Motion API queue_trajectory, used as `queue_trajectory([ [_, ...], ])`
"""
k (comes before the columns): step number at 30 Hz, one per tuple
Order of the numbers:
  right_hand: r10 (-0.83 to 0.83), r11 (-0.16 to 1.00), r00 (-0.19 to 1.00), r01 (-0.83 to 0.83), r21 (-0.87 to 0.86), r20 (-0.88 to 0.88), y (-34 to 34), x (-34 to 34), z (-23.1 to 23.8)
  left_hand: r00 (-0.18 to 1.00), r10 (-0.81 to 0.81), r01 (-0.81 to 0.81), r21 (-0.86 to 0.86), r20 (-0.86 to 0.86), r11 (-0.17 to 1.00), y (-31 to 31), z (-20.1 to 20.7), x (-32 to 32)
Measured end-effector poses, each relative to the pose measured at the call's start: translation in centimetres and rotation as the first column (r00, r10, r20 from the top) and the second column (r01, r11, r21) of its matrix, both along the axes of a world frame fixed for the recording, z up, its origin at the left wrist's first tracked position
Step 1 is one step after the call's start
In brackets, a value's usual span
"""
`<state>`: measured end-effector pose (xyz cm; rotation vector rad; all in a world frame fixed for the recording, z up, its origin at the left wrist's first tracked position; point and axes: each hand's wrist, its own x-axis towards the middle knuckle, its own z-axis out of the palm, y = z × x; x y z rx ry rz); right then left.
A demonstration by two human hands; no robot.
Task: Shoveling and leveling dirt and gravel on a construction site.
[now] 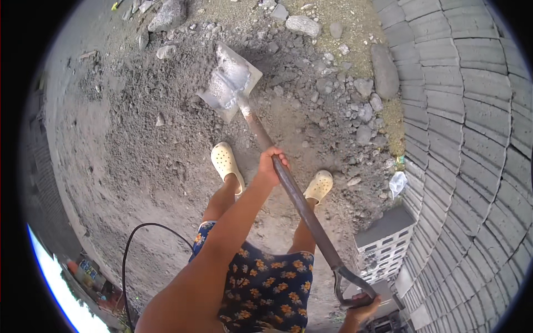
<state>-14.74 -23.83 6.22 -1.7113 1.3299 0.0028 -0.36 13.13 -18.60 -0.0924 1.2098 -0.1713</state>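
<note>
A shovel (302, 205) slants across the view from upper left to lower right. Its broad metal blade (232, 80), smeared pale grey, is over the dark loose soil beyond my feet. Around the middle of the shaft, my left hand (273, 165) is closed with its fingers wrapped over the top. My right hand (363, 311) grips the D-shaped handle at the lower right; part of that hand is hidden behind the handle. No load of soil shows on the blade, only the smears.
Stacked grey blocks (444, 111) form a wall along the right. Stones (363, 114) and a large rock (385, 71) lie beside it, near a crumpled clear plastic bag (397, 183). Hollow blocks (386, 238) stand at lower right. My cream clogs (225, 161) rest on the soil. A black cable (129, 250) loops at lower left.
</note>
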Motion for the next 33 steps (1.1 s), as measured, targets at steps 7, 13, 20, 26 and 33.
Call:
queue_trajectory([
  [7, -0.464, 0.886, 0.812, 0.433, -0.167, -0.354, -8.2, -8.6, 8.4, 0.901, -0.389, 0.380, -0.082, -0.193, 0.921, -15.5, 0.2, -8.4],
  [13, -0.508, 0.854, 0.798, 0.515, -0.070, -0.326, -7.0, -0.8, 10.9, 0.954, -0.246, 0.251, 0.010, -0.170, 0.968, -18.3, 1.5, -6.2],
  [20, -0.179, 0.984, 0.981, 0.177, -0.027, -0.078, 3.7, 10.9, -2.4, 0.896, -0.356, 0.361, -0.030, -0.264, 0.932, -2.2, -6.1, 5.8],
  [26, 0.508, 0.850, 0.853, -0.477, -0.223, 0.115, 4.2, 15.8, 0.9, 0.966, 0.221, -0.210, -0.093, 0.134, 0.973, 1.6, -3.5, 7.1],
  [33, 0.652, 0.758, 0.740, -0.631, -0.165, 0.163, 5.2, 11.8, 1.9, 0.903, 0.258, -0.282, 0.020, 0.345, 0.959, 7.9, 3.1, 1.4],
])
